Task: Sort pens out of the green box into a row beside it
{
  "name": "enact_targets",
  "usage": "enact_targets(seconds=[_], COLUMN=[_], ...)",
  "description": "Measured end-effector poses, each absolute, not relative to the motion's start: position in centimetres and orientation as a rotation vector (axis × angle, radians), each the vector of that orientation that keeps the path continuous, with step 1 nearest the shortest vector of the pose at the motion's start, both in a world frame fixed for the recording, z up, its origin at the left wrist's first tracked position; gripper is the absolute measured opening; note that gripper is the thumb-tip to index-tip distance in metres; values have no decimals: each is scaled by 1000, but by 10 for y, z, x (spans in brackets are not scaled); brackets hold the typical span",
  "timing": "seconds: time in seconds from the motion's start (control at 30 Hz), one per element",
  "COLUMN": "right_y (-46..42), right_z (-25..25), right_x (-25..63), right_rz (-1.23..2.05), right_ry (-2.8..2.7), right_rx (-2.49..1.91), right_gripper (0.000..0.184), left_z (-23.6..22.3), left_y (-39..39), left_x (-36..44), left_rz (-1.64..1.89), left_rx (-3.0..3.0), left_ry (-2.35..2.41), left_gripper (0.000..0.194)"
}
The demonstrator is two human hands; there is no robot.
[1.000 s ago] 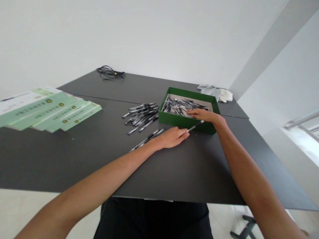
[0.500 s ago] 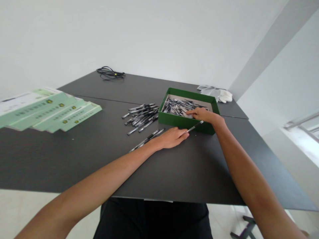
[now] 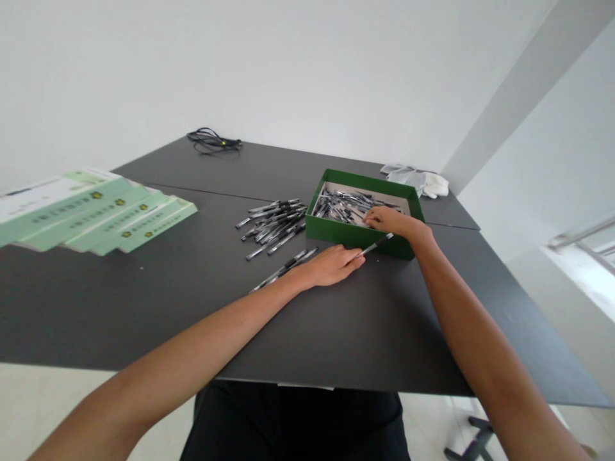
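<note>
Left hand (image 3: 331, 266) holds a pen (image 3: 377, 244) slanting up-right toward the box (image 3: 355, 237).

Whether the black pen (image 3: 377, 244) is gripped by the left hand (image 3: 331, 266) cannot be told, as its near end is covered by the fingers. Under the right hand (image 3: 396, 222), some of the loose pens (image 3: 339, 206) in the green cardboard tray (image 3: 358, 238) are hidden, and their number cannot be told. Far left of the grip, the pale green printed cartons (image 3: 91, 214) are cut off by the picture's edge, their small lettering blurred.
</note>
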State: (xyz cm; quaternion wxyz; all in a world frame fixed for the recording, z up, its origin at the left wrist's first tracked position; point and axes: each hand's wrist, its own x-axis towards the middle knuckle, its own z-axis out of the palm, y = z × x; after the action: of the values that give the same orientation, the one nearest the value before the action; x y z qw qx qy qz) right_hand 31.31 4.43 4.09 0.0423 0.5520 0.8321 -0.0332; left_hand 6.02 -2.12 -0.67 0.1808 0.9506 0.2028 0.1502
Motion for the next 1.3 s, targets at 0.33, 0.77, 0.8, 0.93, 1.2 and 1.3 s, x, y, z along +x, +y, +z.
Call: enact_targets(seconds=[0.33,0.77,0.8,0.93,1.2,1.3], right_y=[26,12,14,23,31,35], right_z=[53,59,58,52,52,55], right_x=[313,303,303,310,315,315], right_rz=[68,49,42,-194,-599,-867], right_ry=[2253,2073,2112,2411,3005,3150], right_rx=[2037,2261,2271,2354,2570,2659], right_gripper=[38,24,21,16,30,32], left_z=[-5,-3,-3,-3,-7,-8], left_y=[-21,-23,-24,-22,-17,-18], left_x=[61,60,59,59,61,62], left_rz=[402,449,458,574,683,669], left_rx=[2669,2592,2564,2380,2210,2215], left_ry=[588,585,588,616,732,723], left_gripper=[41,48,51,60,65,66])
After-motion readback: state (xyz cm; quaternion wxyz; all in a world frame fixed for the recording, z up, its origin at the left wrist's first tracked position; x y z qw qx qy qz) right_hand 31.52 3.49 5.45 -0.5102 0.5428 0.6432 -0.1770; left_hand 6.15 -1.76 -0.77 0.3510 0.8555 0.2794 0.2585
